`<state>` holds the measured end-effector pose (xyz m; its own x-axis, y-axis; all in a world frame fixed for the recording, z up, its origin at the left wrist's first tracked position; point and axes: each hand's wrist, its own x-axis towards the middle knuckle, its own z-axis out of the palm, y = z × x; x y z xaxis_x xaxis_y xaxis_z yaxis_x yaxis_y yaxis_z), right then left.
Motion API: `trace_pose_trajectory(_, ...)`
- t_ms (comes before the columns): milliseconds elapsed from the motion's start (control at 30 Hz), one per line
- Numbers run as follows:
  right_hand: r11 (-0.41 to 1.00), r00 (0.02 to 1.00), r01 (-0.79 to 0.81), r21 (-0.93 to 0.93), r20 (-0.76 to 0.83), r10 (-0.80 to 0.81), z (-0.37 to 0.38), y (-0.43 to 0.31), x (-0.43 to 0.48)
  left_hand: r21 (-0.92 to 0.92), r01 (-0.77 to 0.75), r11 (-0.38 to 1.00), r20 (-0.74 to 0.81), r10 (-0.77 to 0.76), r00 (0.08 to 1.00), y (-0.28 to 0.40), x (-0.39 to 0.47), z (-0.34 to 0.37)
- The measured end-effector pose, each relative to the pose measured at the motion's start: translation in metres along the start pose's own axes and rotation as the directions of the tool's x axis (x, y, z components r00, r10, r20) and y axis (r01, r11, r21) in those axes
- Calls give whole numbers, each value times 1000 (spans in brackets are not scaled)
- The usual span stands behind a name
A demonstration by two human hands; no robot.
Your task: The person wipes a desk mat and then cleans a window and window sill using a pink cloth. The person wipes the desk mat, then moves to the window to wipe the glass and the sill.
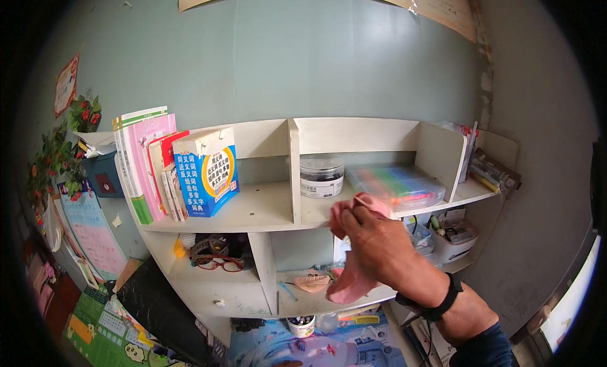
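My right hand [372,241] is shut on a pink cloth [353,284], bunched at the top with a loose end hanging below. It is raised before the middle of a white shelf unit [270,217]. Just behind the hand, on the upper board, are a clear round jar [321,177] with a label and dark contents, and a flat clear plastic case [403,184] with coloured contents. A pink comb [311,283] lies on the lower shelf, left of the cloth. Only a sliver of what seems to be my left hand [288,363] shows at the bottom edge.
A thick blue dictionary [206,177] and several upright books stand at upper left. Eyeglasses [220,263] lie in the cubby below. A white bin [455,241] of small items sits at right. Below, a small tub [301,325] and yellow comb [363,319] rest on a printed mat [327,348].
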<state>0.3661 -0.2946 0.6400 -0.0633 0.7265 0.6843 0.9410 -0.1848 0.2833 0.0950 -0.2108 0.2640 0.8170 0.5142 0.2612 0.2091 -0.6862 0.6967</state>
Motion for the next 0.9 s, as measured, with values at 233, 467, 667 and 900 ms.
trace_pose_trajectory(233,990,997,34,134,-72,-25,7,-36,-1,-6,-60,998,-63,60,996,-9,-4,4)
trace_pose_trajectory(467,953,993,101,286,-84,-80,-10,-59,14,8,-36,999,-96,37,995,-7,-9,-1)
trace_pose_trajectory(667,986,997,74,150,-49,-67,15,-84,46,-24,-5,1000,-113,2,994,-3,-12,-15)
trace_pose_trajectory(900,978,1000,16,209,6,-18,30,-95,59,17,53,998,-128,-51,990,-28,-33,-11)
